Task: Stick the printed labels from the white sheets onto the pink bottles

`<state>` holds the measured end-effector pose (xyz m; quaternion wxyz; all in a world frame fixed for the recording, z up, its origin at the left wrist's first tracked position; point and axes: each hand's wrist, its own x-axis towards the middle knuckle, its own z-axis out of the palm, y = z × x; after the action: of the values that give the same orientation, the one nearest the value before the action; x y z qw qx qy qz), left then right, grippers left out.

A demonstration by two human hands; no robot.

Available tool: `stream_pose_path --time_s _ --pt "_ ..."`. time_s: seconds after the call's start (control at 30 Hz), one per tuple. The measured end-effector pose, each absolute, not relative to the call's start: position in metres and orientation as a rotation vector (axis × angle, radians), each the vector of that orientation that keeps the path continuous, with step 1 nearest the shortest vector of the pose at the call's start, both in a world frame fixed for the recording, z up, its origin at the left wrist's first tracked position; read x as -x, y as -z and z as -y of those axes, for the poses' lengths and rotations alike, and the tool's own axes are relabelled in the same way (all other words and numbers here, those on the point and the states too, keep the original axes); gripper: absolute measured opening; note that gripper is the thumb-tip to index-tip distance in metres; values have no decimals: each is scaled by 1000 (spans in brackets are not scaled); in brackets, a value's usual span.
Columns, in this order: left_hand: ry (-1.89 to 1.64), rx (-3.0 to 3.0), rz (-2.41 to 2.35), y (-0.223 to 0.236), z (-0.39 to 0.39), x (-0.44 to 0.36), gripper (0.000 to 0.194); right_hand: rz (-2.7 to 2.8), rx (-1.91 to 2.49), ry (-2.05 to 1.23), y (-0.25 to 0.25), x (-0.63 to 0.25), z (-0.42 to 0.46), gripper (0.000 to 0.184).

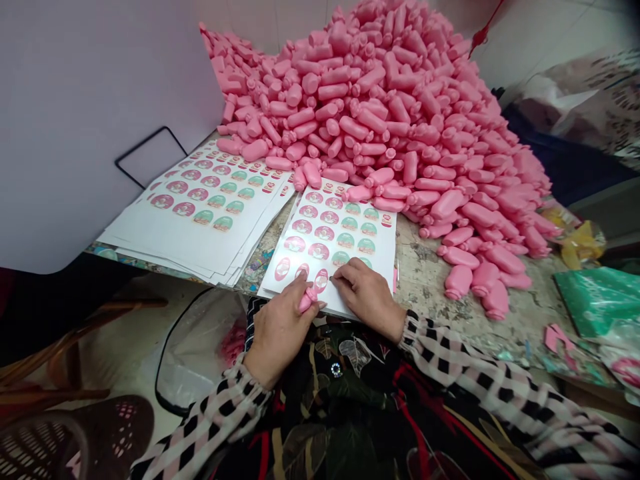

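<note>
A small pink plastic bottle (307, 299) is held in my left hand (281, 327), its fingers and thumb wrapped round it. The hand hides most of the bottle. Beneath both hands lies a white sticker sheet (383, 263) printed with pink and green labels. My right hand (367, 293) rests on the sheet with its fingertips pinched at the right edge of an oval pink sticker (321, 281). Whether that edge is lifted I cannot tell. Another oval sticker (283, 269) sits to the left in the same row.
A large heap of pink bottles (360, 120) covers the back of the worktable (420, 293). More sticker sheets (150, 230) are stacked at left, beside a pale upright panel (100, 120). A green packet (600, 300) and a pink scrap (560, 341) lie at right.
</note>
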<state>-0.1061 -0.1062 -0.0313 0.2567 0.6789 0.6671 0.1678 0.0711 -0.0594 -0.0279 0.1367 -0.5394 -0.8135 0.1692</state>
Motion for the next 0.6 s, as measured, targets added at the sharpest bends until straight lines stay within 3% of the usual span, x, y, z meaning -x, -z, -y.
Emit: stream_pose_path --time_s 0.23,0.4,0.6 --pt "-485 -1848 -1794 33 104 107 53 2207 1549 -614 34 -67 60 14" --pt "-434 -2029 -1676 31 109 108 43 2138 1617 -729 30 -66 54 17" --pt "-46 -2225 -1648 33 115 102 62 2107 1818 -722 20 -57 52 19"
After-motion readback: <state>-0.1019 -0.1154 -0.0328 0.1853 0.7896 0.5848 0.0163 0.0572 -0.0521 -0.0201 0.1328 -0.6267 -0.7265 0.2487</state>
